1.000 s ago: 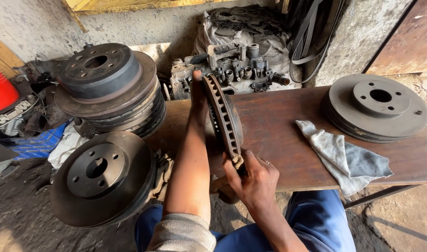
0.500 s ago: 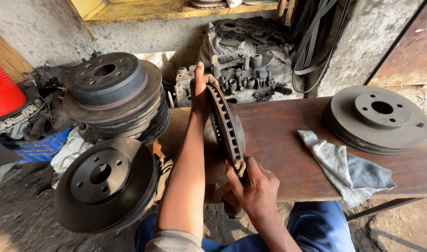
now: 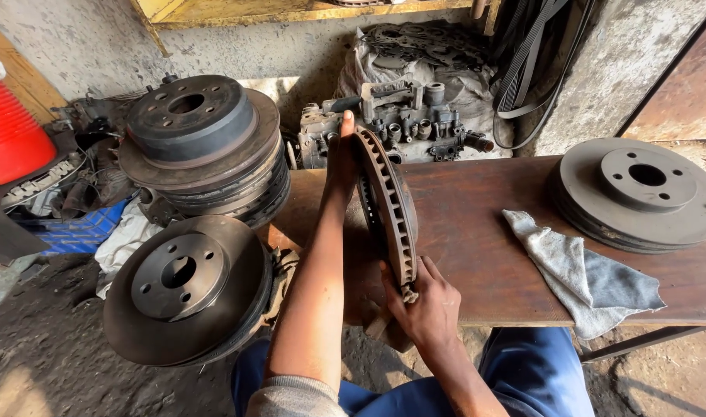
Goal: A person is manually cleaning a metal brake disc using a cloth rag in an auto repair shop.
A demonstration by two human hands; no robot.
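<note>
Rust-brown vented brake disc (image 3: 388, 205) stands on edge — both hands' fingers (image 3: 342, 147) closed around its rim.

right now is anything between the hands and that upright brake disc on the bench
Nothing visible. The left hand grips the top edge of the upright brake disc, and the right hand presses a small scrap against its lower rim. The grey rag lies apart on the wooden bench.

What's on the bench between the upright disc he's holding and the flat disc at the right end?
Head view: a crumpled grey rag lies on the wooden bench, between the upright brake disc and the flat disc; otherwise bare wood.
</note>
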